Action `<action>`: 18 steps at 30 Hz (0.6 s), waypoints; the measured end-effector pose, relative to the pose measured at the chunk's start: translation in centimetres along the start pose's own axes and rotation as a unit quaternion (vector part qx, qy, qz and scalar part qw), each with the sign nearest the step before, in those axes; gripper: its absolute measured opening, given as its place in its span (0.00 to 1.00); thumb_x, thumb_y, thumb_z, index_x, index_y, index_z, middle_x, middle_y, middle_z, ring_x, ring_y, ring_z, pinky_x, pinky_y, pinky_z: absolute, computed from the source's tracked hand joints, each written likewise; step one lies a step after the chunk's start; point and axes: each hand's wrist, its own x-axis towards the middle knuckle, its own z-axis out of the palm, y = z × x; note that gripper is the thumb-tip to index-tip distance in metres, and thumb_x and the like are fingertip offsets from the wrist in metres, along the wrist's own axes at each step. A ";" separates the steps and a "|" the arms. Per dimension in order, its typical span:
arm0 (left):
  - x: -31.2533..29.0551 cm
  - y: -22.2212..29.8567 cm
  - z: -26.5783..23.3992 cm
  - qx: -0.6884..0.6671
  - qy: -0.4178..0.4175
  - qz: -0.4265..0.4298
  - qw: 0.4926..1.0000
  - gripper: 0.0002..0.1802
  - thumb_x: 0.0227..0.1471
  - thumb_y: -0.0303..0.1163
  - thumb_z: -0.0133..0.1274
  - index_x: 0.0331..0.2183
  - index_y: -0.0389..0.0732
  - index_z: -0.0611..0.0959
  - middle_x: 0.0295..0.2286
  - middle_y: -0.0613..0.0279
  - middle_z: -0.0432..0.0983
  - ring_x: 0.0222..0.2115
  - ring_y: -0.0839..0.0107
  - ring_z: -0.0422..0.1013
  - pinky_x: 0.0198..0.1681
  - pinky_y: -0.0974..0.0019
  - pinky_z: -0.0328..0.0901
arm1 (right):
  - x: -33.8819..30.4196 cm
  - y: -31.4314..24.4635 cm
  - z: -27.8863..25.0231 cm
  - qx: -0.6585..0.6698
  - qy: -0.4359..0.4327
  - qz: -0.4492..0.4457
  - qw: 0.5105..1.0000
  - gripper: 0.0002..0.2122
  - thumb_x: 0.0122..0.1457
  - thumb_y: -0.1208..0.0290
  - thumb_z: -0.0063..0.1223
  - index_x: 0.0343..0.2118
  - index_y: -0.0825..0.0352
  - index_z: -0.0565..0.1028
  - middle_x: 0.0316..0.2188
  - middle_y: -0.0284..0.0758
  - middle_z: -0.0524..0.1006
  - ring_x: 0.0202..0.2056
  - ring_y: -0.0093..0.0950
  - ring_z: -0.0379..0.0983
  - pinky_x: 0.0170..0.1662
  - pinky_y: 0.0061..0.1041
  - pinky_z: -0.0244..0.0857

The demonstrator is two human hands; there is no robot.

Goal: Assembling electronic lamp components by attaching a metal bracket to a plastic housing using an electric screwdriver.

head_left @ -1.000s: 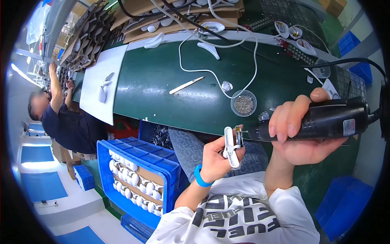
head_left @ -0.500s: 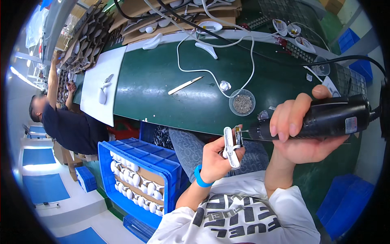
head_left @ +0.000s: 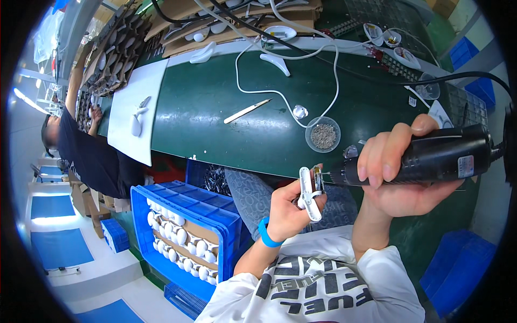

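Observation:
My left hand (head_left: 286, 211), with a blue band at its wrist, is closed on a small white plastic device (head_left: 308, 195) whose housing is opened to show metal and circuit parts. A black electric screwdriver (head_left: 442, 153) lies sideways in my right hand (head_left: 396, 171), fingers wrapped round its body. The screwdriver's tip meets the device's inner side, or nearly so; I cannot tell whether it touches a screw. Just beyond, on the green table (head_left: 204, 118), stands a clear round dish of small screws (head_left: 323, 137).
A white-handled pointed tool (head_left: 247, 111) and a white cable (head_left: 238, 81) lie on the table. At my left stands a blue crate (head_left: 229, 237) holding rows of white parts. Beyond a white board (head_left: 134, 107), a co-worker (head_left: 89, 156) reaches toward stacked trays (head_left: 116, 51).
My hands, the device and the screwdriver keep nearly the same pose; the view has shifted slightly. At the far left the co-worker has leaned forward, one arm reaching higher toward the trays.

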 end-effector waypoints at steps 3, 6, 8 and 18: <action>0.1 -0.1 0.2 0.015 -0.005 0.032 0.999 0.27 0.48 0.23 0.61 0.52 0.35 0.76 0.26 0.77 0.69 0.25 0.89 0.61 0.28 0.81 0.58 | 0.1 -0.1 0.0 0.001 -0.002 0.004 1.000 0.32 0.60 0.35 0.36 0.45 0.67 0.63 0.19 0.33 0.69 0.14 0.23 0.63 0.18 0.24 0.61; 0.4 0.3 0.3 0.011 -0.001 0.027 1.000 0.23 0.48 0.24 0.61 0.49 0.35 0.78 0.25 0.77 0.69 0.25 0.89 0.61 0.28 0.81 0.58 | 0.4 -0.2 0.0 0.004 -0.009 0.003 1.000 0.30 0.59 0.35 0.38 0.42 0.65 0.63 0.19 0.33 0.69 0.14 0.23 0.63 0.18 0.24 0.62; 0.8 0.3 0.0 0.036 -0.011 0.080 0.996 0.13 0.48 0.24 0.60 0.39 0.35 0.82 0.23 0.76 0.70 0.23 0.88 0.62 0.27 0.80 0.58 | 0.8 -0.4 0.1 0.003 -0.011 -0.001 1.000 0.30 0.59 0.35 0.39 0.41 0.64 0.63 0.19 0.33 0.69 0.14 0.23 0.63 0.19 0.24 0.62; 2.9 2.8 0.4 0.065 -0.022 0.094 0.993 0.08 0.47 0.23 0.60 0.33 0.35 0.80 0.22 0.74 0.71 0.23 0.87 0.65 0.26 0.80 0.60 | 3.4 -0.7 0.2 0.008 -0.037 -0.029 0.999 0.30 0.58 0.34 0.40 0.40 0.64 0.63 0.19 0.32 0.69 0.15 0.23 0.64 0.19 0.23 0.61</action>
